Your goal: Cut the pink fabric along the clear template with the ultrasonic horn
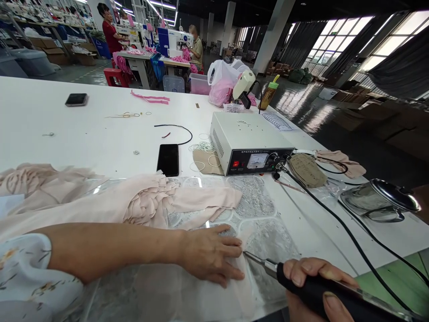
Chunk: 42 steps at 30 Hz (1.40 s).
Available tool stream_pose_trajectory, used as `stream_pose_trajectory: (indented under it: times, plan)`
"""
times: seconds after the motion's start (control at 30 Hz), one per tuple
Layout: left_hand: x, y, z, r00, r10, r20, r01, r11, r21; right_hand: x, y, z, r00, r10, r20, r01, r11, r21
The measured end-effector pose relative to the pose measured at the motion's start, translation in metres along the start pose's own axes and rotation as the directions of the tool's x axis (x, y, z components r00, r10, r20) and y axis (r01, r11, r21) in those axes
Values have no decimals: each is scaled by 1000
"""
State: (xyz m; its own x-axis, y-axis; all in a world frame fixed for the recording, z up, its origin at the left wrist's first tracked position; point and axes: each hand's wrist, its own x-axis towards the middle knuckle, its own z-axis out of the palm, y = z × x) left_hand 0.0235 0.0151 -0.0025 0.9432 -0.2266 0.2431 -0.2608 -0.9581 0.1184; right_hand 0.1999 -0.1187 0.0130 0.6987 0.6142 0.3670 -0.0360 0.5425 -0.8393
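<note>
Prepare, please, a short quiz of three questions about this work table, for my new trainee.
1. True or false: the right hand holds the black-handled tool.
2. Multiple choice: the left hand lies on
A) a phone
B) pale fabric
C) the scissors
3. Fill in: the switch on the front of the metal box is ___ in colour.

Key: 1 true; 2 B; 3 red.

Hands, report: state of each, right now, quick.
Left hand: open, palm down on pale fabric, gripping nothing visible.
Right hand: closed, holding a black-handled, metal-tipped corded tool.
</note>
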Motion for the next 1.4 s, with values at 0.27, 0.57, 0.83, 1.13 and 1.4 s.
stream_pose_trajectory:
  times: [0.27,0.57,0.83,1.13,1.4]
  plan:
    - [0,0,-1,1000,0,-18,0,1000,-6,0,7,-10,999,20,34,-21,999,27]
    - [0,-2,3,998,4,68,-3,1000,-16,2,4,-3,996,-23,82,22,1000,2]
    - [1,-1,1,1000,4,7,-4,1000,0,-2,1,-6,998,2,63,-3,1000,24]
    - [2,-1,-1,999,7,33,-7,1000,-18,-3,-1,-6,994,12,113,-16,999,33]
    - [2,0,-3,1000,-7,29,8,1000,-13,-4,0,-14,992,27,126,-31,999,27]
